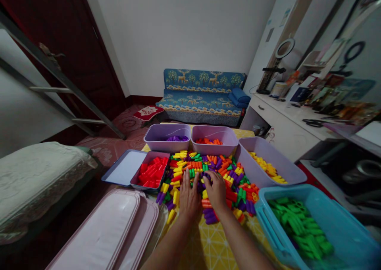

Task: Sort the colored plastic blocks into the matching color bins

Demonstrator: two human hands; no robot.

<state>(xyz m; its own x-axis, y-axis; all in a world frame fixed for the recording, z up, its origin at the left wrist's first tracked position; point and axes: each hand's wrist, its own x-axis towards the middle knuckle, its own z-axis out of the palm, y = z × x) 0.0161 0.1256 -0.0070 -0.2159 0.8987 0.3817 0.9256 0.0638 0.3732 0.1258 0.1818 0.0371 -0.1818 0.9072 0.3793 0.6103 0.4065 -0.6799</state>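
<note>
A mixed heap of small plastic toy pieces (181, 169), in yellow, red, orange, green and purple, spreads over the middle of the table. My left hand (189, 196) lies on the heap with its fingers stretched forward. Just right of it, my right hand (216, 190) reaches into the pieces, fingers bent and apart from the thumb. Dark purple pieces lie between the two hands; no piece is clearly gripped. Around the heap stand a lilac bin with purple pieces (167, 143), a lilac bin with orange-red pieces (214, 147) and a lilac bin with yellow pieces (253, 171).
On the right, a blue bin (264, 218) holds green pieces. An open tin (123, 169) with red pieces sits left. Pale lids (101, 226) lie at the front left, on the yellow tablecloth (208, 246). Beyond are a blue sofa (202, 99), a ladder and a cluttered dresser.
</note>
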